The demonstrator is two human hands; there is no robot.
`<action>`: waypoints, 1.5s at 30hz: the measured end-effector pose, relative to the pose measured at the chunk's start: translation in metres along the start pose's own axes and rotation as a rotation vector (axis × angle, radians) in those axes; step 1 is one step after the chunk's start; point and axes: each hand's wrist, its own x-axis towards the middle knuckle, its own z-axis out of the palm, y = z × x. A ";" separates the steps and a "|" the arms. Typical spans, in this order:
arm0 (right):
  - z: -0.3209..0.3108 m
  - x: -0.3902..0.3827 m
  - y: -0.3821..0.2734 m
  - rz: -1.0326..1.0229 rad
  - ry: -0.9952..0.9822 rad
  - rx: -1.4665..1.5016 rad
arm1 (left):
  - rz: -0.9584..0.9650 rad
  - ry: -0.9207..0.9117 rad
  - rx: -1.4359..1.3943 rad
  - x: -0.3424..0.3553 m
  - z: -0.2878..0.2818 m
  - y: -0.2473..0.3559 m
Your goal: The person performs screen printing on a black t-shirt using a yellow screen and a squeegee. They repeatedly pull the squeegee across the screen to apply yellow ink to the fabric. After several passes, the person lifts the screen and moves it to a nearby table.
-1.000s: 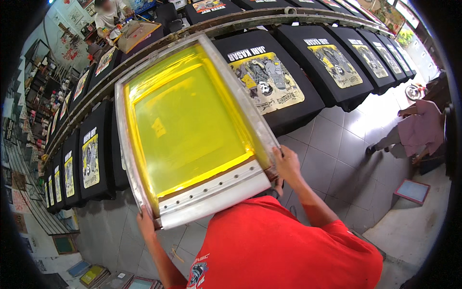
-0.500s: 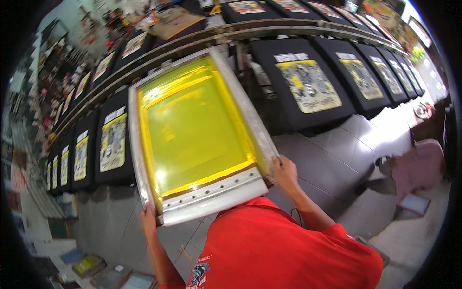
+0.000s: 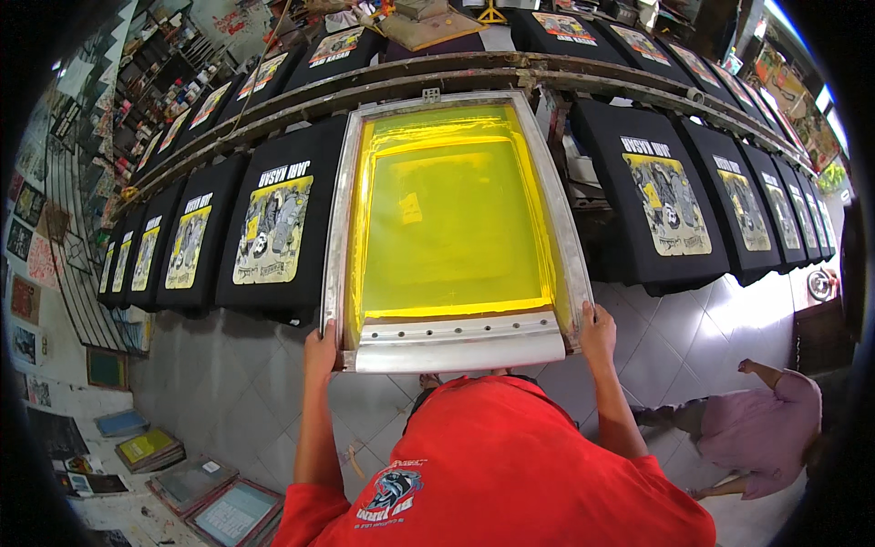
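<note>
A screen printing frame point(image 3: 581, 244) with yellow-green mesh and silver metal sides lies in front of me, over the row of printing boards. Along its near end runs a silver bar point(image 3: 460, 351) dotted with several bolts or holes. At its near left corner my left hand point(image 3: 320, 351) is closed round the frame's side. My right hand point(image 3: 598, 337) grips the opposite side near the right corner, thumb on top. The undersides of both grips are hidden. Whatever lies beneath the frame is covered by it.
Black T-shirts point(image 3: 661, 187) with yellow-and-white prints lie on boards to both sides. Behind them runs a long rail point(image 3: 301, 102), with more printed shirts beyond. Stacked frames point(image 3: 150, 448) rest on the tiled floor at left. At right, another person point(image 3: 761, 428) in pink is close by.
The frame has swung from a tilt to nearly straight and now sits further right in view. Both hands moved right with it, still gripping. The person in pink now shows outstretched arms.
</note>
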 end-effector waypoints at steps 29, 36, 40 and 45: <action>0.038 0.002 -0.014 0.173 -0.014 0.052 | -0.005 -0.141 -0.095 0.068 0.012 -0.027; 0.006 -0.045 -0.044 -0.454 0.068 -0.195 | -0.152 -0.297 -0.587 0.070 -0.015 -0.069; -0.005 -0.066 -0.087 -0.831 -0.258 -0.215 | -0.249 -0.148 -0.829 0.064 0.006 -0.077; 0.017 -0.051 -0.071 -0.889 -0.371 -0.218 | -0.170 -0.064 -0.848 0.062 0.015 -0.070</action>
